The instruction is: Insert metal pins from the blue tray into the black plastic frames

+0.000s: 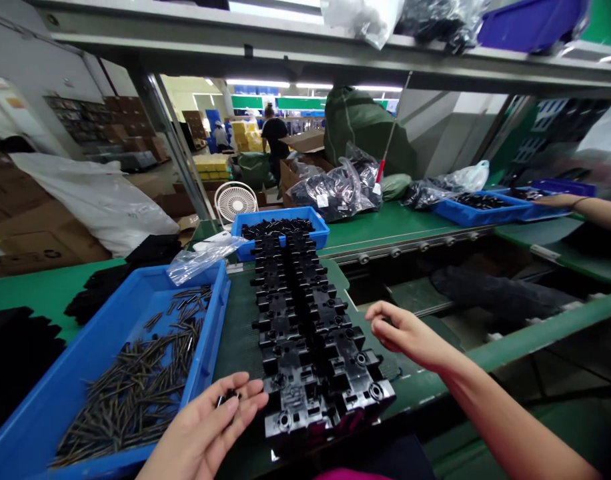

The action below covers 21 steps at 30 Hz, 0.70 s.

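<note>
My left hand (213, 423) is palm up at the near left corner of the black parts. Its fingers are curled round a few small black cylindrical pieces (227, 398). My right hand (398, 333) hovers just right of the rows, fingers bent and the thumb drawn in; whatever it may hold is hidden. Between the hands, black moulded plastic housings (293, 383) stand in two long rows, with round sockets on top of the nearest ones. At the far end of the rows, a blue bin (321, 233) holds many small black pieces.
Left of the rows, a large blue tray (219, 320) contains long thin metal pins (130, 393); a clear plastic bag (198, 263) lies over its rim. Further right are blue bins (473, 217) and another person's hand (555, 200). A metal shelf (285, 40) runs overhead.
</note>
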Motion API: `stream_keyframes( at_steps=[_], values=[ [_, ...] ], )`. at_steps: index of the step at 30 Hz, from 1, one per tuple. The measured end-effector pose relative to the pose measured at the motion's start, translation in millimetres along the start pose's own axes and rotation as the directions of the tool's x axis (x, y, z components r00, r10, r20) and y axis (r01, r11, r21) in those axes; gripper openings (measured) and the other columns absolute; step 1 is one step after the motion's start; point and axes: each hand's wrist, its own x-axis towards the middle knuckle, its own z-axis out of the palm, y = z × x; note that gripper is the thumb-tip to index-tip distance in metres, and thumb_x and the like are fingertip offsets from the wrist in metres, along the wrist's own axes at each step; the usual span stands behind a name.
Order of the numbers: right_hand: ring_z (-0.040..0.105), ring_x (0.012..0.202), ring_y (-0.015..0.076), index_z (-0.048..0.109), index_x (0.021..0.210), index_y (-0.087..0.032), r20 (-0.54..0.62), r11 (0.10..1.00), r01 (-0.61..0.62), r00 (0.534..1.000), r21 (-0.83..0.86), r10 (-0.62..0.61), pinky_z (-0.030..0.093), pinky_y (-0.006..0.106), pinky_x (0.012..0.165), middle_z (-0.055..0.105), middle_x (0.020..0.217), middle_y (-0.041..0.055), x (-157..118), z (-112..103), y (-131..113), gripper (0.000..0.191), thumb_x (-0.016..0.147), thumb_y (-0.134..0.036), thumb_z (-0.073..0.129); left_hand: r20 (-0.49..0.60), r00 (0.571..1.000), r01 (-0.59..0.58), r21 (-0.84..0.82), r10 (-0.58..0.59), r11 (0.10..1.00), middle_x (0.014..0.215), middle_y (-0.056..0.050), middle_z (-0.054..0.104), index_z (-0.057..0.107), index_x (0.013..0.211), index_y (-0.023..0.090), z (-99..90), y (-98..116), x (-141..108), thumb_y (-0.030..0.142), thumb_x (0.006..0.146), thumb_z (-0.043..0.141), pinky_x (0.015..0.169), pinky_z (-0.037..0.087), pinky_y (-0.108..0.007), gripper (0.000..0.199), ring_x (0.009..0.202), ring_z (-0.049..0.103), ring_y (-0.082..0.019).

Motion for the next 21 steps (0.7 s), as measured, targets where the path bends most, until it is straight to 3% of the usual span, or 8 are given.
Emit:
stream_keyframes(
  at_steps=[4, 9, 12, 14, 16, 21],
  values=[
    [0.035, 0.056, 0.0063, 0.052, 0.108, -0.017, -0.018, 0.955, -0.078, 0.996, 0.284, 0.087, 0.026, 0.02, 0.048, 0.052, 0.083, 0.0014, 2.8, -7.8, 26.4, 0.043, 0.081, -0.047, 0.066, 0.02, 1.0, -0.011, 0.015, 0.01, 1.0, 0.116, -0.017, 0.066, 0.053, 0.116, 0.012, 2.0, 4.4, -1.6, 0.012, 0.073, 0.072, 0.081, 0.061, -0.031, 0.047, 0.1, 0.066, -0.029],
    [0.04, 0.06, 0.0068, 0.056, 0.114, -0.014, -0.02, 0.954, -0.08, 0.996, 0.288, 0.089, 0.03, 0.021, 0.051, 0.058, 0.103, 0.0104, 3.5, -12.3, 44.0, 0.045, 0.081, -0.043, 0.067, -0.006, 0.997, -0.072, 0.105, 0.073, 0.992, 0.125, -0.01, 0.062, 0.059, 0.105, 0.019, -6.9, 8.3, 5.2, 0.014, 0.068, 0.077, 0.051, 0.06, -0.02, 0.042, 0.069, 0.07, -0.016],
    [0.037, 0.055, 0.0057, 0.054, 0.119, -0.014, -0.033, 0.969, -0.04, 0.998, 0.243, 0.049, 0.027, 0.021, 0.048, 0.058, 0.094, 0.0075, 3.5, -13.5, 33.3, 0.049, 0.082, -0.046, 0.064, -0.008, 0.996, -0.09, 0.034, 0.09, 0.995, 0.124, -0.01, 0.062, 0.06, 0.098, 0.018, -16.6, 7.3, 14.8, 0.012, 0.071, 0.074, 0.072, 0.063, -0.026, 0.031, 0.091, 0.07, -0.023],
    [0.034, 0.05, 0.0052, 0.047, 0.128, -0.016, 0.02, 0.984, -0.031, 0.999, 0.173, 0.028, 0.024, 0.02, 0.046, 0.058, 0.081, 0.0034, 3.0, -12.4, 18.1, 0.054, 0.086, -0.047, 0.059, 0.006, 0.996, -0.088, -0.02, 0.088, 0.996, 0.123, -0.013, 0.063, 0.058, 0.099, 0.017, -21.8, 5.2, 20.1, 0.01, 0.075, 0.07, 0.087, 0.059, -0.034, 0.028, 0.11, 0.061, -0.029],
    [0.033, 0.047, 0.0052, 0.042, 0.129, -0.016, 0.075, 0.996, -0.027, 0.997, 0.081, 0.021, 0.022, 0.019, 0.045, 0.056, 0.07, -0.0006, 2.7, -9.2, 0.7, 0.052, 0.089, -0.048, 0.053, 0.023, 0.996, -0.082, -0.031, 0.083, 0.996, 0.122, -0.015, 0.063, 0.055, 0.1, 0.018, -24.1, 2.9, 22.5, 0.007, 0.076, 0.068, 0.092, 0.056, -0.037, 0.029, 0.117, 0.057, -0.029],
    [0.035, 0.05, 0.0069, 0.05, 0.095, -0.015, 0.159, 0.991, 0.068, 0.986, -0.119, -0.049, 0.027, 0.018, 0.047, 0.046, 0.057, -0.0053, 8.5, 1.5, -29.8, 0.035, 0.093, -0.049, 0.046, 0.055, 0.995, -0.084, 0.015, 0.083, 0.996, 0.118, -0.013, 0.065, 0.053, 0.101, 0.018, -18.6, 3.0, 20.0, 0.009, 0.077, 0.069, 0.095, 0.054, -0.035, 0.03, 0.117, 0.057, -0.027]
  ],
)
